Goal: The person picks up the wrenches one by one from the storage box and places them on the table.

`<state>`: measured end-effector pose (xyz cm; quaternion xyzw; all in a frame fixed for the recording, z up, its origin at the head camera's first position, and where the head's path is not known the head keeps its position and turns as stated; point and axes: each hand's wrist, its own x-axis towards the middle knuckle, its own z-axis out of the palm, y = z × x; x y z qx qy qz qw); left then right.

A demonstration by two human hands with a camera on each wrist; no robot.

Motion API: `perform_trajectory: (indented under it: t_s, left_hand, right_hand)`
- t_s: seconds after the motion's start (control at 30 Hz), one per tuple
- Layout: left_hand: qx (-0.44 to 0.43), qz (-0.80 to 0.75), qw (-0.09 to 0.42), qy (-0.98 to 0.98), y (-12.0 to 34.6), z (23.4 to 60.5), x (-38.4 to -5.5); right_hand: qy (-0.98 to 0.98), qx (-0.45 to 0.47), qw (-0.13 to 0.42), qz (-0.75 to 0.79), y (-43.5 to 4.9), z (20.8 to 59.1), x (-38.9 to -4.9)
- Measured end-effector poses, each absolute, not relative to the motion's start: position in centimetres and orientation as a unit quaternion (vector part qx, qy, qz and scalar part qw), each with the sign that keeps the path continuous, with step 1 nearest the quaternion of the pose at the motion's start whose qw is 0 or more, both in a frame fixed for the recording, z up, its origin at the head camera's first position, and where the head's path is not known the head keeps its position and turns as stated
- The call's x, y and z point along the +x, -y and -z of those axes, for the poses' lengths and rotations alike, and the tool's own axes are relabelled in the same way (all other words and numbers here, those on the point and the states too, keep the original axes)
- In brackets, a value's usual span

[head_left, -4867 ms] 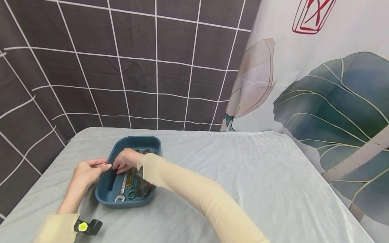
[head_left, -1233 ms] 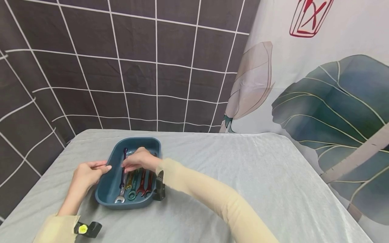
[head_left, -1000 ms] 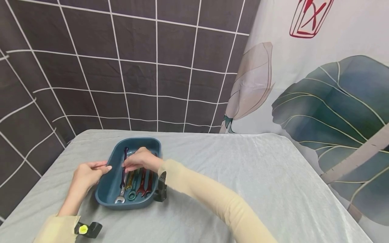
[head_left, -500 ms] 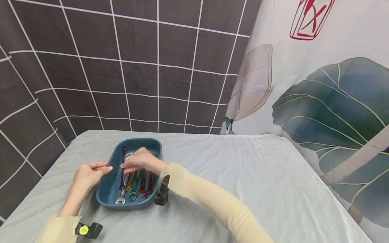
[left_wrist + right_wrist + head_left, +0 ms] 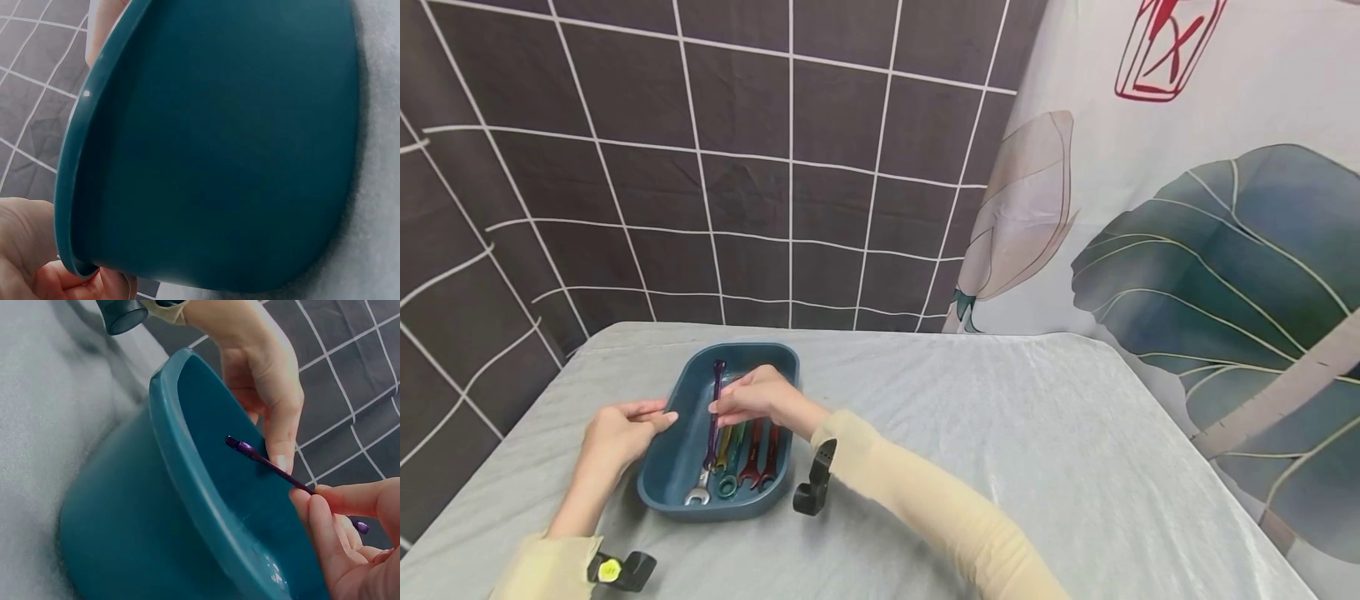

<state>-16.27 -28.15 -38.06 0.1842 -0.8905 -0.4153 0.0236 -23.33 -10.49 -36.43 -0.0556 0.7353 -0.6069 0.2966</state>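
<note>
Grip on the right hand (image 5: 756, 393) has a purple wrench (image 5: 714, 423) pinched over the blue bin (image 5: 664, 475), lower left of the frame; left grip (image 5: 617, 429) pinches the bin's left rim. Other wrenches (image 5: 752, 457) lie inside. Bench (image 5: 1037, 417) wears a pale grey, kinda velvety cloth across the lower half. Behind, dark white-gridded fabric (image 5: 741, 187) fills upper left, and a white leaf-print sheet (image 5: 1112, 150) hangs at right.

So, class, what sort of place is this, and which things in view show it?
Probably a makeshift indoor work corner, though little of the room shows: a cloth-covered table, a dark checked sheet behind it and a leaf-printed sheet beside that.
</note>
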Motion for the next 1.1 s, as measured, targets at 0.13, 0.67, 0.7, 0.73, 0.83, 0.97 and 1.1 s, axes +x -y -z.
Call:
perform_trajectory:
  t_s: [0.13,0.67,0.7,0.73,0.83,0.97,1.1]
  left_hand:
    - [0.188,0.416,0.02,0.89,28.2,38.2,-16.3]
    - [0.183,0.445,0.019,0.877,28.4,38.2,-16.1]
    - [0.184,0.445,0.019,0.876,28.4,38.2,-16.1]
    - [0.185,0.446,0.018,0.876,28.4,38.2,-16.1]
    - [0.187,0.447,0.014,0.874,28.4,38.1,-16.2]
    - [0.188,0.447,0.009,0.875,28.4,38.1,-16.2]
    - [0.189,0.446,0.005,0.875,28.5,38.1,-16.2]
  right_hand:
    - [-0.726,-0.059,0.306,0.613,10.0,36.5,-23.5]
    - [-0.706,-0.068,0.306,0.635,8.7,36.4,-23.9]
    - [-0.707,-0.068,0.305,0.634,8.7,36.4,-23.9]
    - [-0.708,-0.068,0.304,0.634,8.6,36.3,-23.9]
    - [-0.707,-0.069,0.303,0.635,8.3,36.5,-24.0]
    - [-0.71,-0.071,0.302,0.633,8.0,36.6,-24.1]
    - [-0.715,-0.081,0.298,0.627,7.5,36.6,-24.0]
